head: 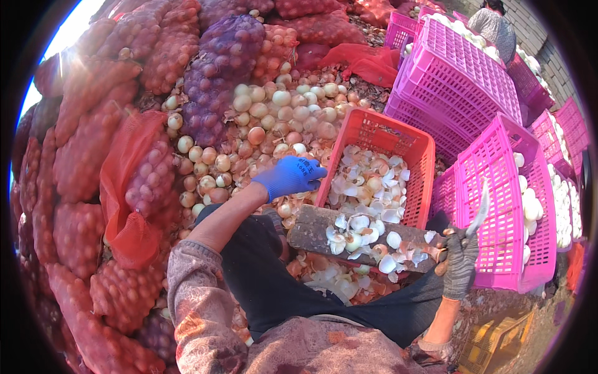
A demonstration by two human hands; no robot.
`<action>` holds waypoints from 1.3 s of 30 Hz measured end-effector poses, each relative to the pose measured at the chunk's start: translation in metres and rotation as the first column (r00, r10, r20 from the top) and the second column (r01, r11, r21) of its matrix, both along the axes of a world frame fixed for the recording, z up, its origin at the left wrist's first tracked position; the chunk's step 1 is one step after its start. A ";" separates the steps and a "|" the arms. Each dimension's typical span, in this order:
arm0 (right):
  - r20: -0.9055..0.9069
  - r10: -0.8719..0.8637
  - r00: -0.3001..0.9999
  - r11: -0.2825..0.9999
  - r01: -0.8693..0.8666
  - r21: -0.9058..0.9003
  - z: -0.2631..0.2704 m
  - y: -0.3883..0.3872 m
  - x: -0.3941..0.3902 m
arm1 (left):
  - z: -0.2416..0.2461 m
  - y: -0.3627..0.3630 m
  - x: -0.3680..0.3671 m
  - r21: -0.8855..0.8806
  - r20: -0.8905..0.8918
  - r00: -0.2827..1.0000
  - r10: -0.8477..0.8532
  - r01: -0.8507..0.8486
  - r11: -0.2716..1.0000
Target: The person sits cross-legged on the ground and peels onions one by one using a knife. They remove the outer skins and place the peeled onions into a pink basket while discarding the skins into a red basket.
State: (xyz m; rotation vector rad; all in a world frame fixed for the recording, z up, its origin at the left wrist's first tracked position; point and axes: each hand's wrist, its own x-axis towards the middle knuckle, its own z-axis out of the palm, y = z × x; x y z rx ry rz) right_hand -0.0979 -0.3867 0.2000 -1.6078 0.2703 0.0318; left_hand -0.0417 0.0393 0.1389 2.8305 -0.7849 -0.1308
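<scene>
My left hand (293,177), in a blue knit glove, reaches over the onion pile beside the left rim of a red plastic crate (427,154); its palm side is hidden, so a held onion cannot be made out. In a dark striped glove with bare fingertips, my right hand (457,262) grips a knife (482,205), blade pointing up and away. A wooden board (317,229) lies across the near end of the crate, bearing onion skins and a few pale onion pieces. Onion skins (369,187) fill the crate's bottom. Loose unpeeled onions (256,135) spread beyond my left hand.
Red mesh sacks of onions (79,224) are heaped at left, with a purple one (210,84) nearer the middle. Pink crates (490,201) holding peeled onions (531,208) stand at right. A yellow crate (490,336) lies lower right. Another person (495,28) is at upper right.
</scene>
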 end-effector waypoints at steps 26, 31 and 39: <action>-0.551 0.051 0.833 0.951 -0.209 -0.228 -0.202 0.030 0.053 | -0.255 0.210 0.366 0.220 0.331 0.537 0.776 -0.844 0.490; -0.475 0.048 0.879 0.952 -0.185 -0.245 -0.205 0.035 0.044 | -0.233 0.211 0.324 -0.080 0.308 0.528 0.792 -0.815 0.574; -0.093 0.105 0.990 0.935 -0.130 -0.329 -0.178 0.044 0.026 | -0.066 0.093 0.118 -0.586 -0.807 0.590 -0.017 -0.805 -0.099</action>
